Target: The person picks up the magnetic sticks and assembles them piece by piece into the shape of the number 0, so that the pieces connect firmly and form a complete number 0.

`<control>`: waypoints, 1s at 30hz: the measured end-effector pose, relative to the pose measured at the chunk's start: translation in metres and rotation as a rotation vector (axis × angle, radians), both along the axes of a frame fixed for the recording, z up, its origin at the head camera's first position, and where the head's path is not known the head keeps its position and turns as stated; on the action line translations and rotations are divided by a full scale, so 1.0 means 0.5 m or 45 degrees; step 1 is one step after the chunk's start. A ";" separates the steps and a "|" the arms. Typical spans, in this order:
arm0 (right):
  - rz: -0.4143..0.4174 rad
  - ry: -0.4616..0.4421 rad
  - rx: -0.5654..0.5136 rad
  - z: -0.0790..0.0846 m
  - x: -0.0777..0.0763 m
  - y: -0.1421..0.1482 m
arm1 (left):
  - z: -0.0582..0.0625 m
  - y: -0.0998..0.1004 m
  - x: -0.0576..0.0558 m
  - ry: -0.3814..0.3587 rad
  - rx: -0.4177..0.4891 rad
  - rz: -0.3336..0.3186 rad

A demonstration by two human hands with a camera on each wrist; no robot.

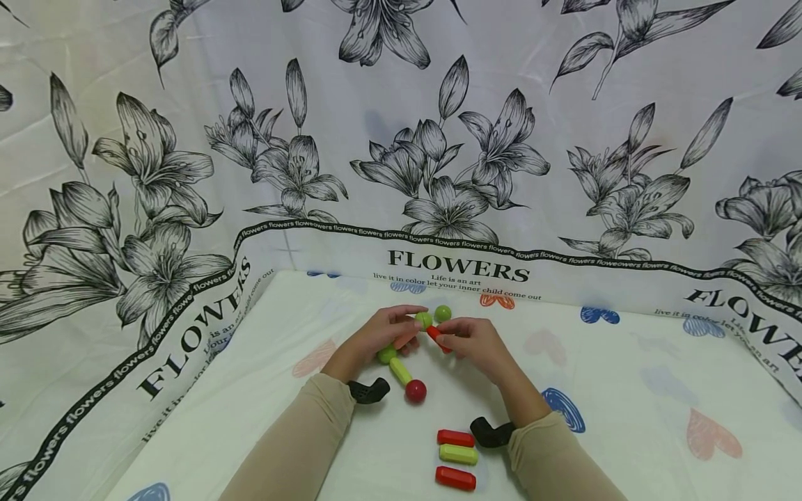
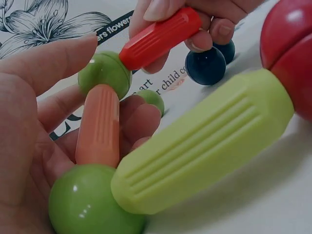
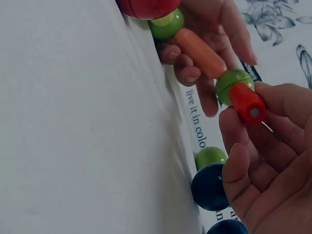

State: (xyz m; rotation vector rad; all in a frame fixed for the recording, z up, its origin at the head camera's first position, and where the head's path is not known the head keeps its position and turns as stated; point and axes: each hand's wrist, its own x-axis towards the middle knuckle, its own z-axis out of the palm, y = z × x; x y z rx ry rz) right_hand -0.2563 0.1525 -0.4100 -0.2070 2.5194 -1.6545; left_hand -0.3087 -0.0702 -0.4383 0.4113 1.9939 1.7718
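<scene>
My left hand (image 1: 379,332) cups an orange ridged rod (image 2: 97,126), its fingers curled behind it. At the rod's far end sits a green ball (image 2: 105,75), close by the left thumb. Its other end meets a second green ball (image 2: 92,200), from which a yellow-green rod (image 2: 204,146) runs to a red ball (image 1: 415,391) on the cloth. Between thumb and fingers, my right hand (image 1: 477,346) pinches a red rod (image 2: 161,39). One end of that rod meets the far green ball; the other end shows a silver dot in the right wrist view.
Two red rods (image 1: 455,478) and a yellow-green rod (image 1: 458,454) lie in a column near the right forearm. Beyond the hands are a loose green ball (image 1: 443,314) and dark blue balls (image 2: 205,66). A flower-printed cloth (image 1: 451,174) rises behind the white table covering (image 1: 595,362).
</scene>
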 end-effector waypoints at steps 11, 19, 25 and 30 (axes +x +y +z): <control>-0.048 0.002 0.039 0.000 -0.002 0.002 | 0.007 -0.010 -0.003 0.158 -0.147 0.063; -0.197 0.148 0.240 0.006 -0.012 0.029 | 0.013 -0.023 -0.005 0.238 -0.310 0.105; -0.212 0.161 0.400 0.000 -0.017 0.042 | 0.009 -0.020 -0.007 0.357 -0.443 0.106; -0.158 0.146 0.543 -0.007 -0.020 0.043 | 0.009 -0.018 -0.005 0.482 -0.573 0.117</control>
